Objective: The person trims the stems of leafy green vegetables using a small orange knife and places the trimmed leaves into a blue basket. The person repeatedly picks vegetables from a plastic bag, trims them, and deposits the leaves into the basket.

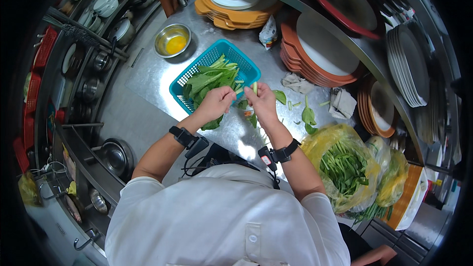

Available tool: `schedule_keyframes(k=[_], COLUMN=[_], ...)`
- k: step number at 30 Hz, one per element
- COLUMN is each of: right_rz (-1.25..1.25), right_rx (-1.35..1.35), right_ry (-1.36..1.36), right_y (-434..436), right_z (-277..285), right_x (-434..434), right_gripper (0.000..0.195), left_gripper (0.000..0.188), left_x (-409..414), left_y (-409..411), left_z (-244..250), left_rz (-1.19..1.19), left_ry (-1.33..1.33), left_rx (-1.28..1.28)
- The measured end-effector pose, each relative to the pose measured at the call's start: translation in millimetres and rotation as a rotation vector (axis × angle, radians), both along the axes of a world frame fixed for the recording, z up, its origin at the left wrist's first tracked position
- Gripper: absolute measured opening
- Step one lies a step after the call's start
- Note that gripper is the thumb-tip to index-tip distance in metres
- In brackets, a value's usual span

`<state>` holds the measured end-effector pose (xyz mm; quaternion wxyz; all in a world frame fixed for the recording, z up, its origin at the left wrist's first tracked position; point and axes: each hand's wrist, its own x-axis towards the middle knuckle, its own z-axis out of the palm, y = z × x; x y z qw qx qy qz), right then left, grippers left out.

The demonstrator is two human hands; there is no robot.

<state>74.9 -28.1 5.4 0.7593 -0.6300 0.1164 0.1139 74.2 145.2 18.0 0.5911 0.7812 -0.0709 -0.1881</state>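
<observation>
My left hand (218, 101) is closed around a leafy green stalk (239, 91); its cut end sticks out past my fingers and a broad leaf (212, 123) hangs below the hand. My right hand (263, 99) pinches a short pale green stem (255, 87) between thumb and fingers. The two hands are close together at the near right corner of a teal plastic basket (249, 67). Inside the basket lie several leafy greens (210, 77), stems towards the right. Loose leaves (308, 115) and stem pieces (290, 105) are scattered on the steel table (147, 81) right of my right hand.
A steel bowl (162, 46) of beaten egg stands behind the basket. Stacked orange-rimmed plates (236, 18), red-brown plates (321, 48) and crumpled cloths (342, 103) line the far right. A yellow plastic bag (314, 144) of greens sits at right. Another person's arm (377, 256) shows bottom right.
</observation>
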Motion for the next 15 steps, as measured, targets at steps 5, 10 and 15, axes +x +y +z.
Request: schedule_keyframes(k=[5,10,15], right_rz=[0.163,0.37,0.34], right_rx=[-0.591,-1.176,-1.044], right_ry=[-0.35,-0.807,-0.782], right_y=[11,13,21], right_z=[2,8,20], right_x=[6,-1,-9], right_gripper=[0.021,0.018,0.015], left_gripper=[0.02,0.019,0.018], left_x=[-4,-6,-6], left_y=[6,0,-1], left_z=[6,2,3], left_rz=[-0.014,-0.083,-0.108], left_ry=[-0.297,-0.36,-0.318], left_rx=[0.298,0.614,0.732])
